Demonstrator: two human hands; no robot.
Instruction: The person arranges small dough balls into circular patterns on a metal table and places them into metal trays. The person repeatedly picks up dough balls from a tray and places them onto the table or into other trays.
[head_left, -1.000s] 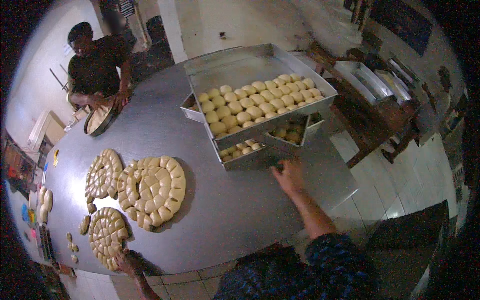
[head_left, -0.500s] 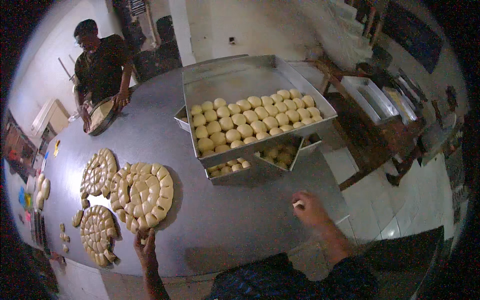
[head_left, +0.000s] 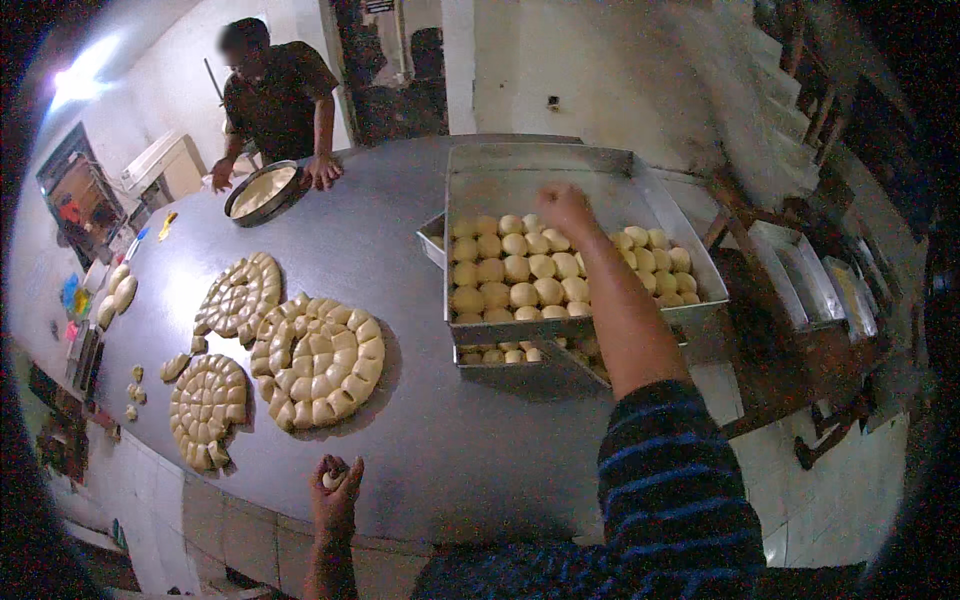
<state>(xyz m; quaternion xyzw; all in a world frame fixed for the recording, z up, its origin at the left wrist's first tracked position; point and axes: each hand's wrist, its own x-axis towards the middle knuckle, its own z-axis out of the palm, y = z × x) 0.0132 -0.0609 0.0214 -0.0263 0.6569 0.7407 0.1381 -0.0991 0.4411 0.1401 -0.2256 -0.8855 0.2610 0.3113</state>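
Dough balls [head_left: 549,290] sit in packed rows in the big metal tray [head_left: 500,175], ctr-right of the frame; the tray's far strip is bare metal. Your R hand [head_left: 567,212] is over that tray, nr the rows' back edge, fingers curled in; can't tell if they grip anything or touch a ball. Your R forearm [head_left: 632,320], out of a dark sleeve [head_left: 675,480] w/ blue stripes, comes up from lower right & crosses the tray's front wall, hiding some balls. Your L hand [head_left: 335,505] is at lower ctr-left, over the table's near side, fingers closed around a small pale dough pc [head_left: 333,480].

Up & left of it, 3 dough rounds [head_left: 325,375] lie on the grey table [head_left: 450,440], each cut into many segments, biggest one rightmost. A few dough scraps [head_left: 137,393] lie left of them; longer dough lumps [head_left: 117,297] are at far left. Under the big tray you've got a lower tray [head_left: 500,363] w/ more balls, partly hidden. Upper left, a co-worker [head_left: 278,105] stands across the table, one hand either side of a round dark pan [head_left: 272,211] w/ pale dough in it.
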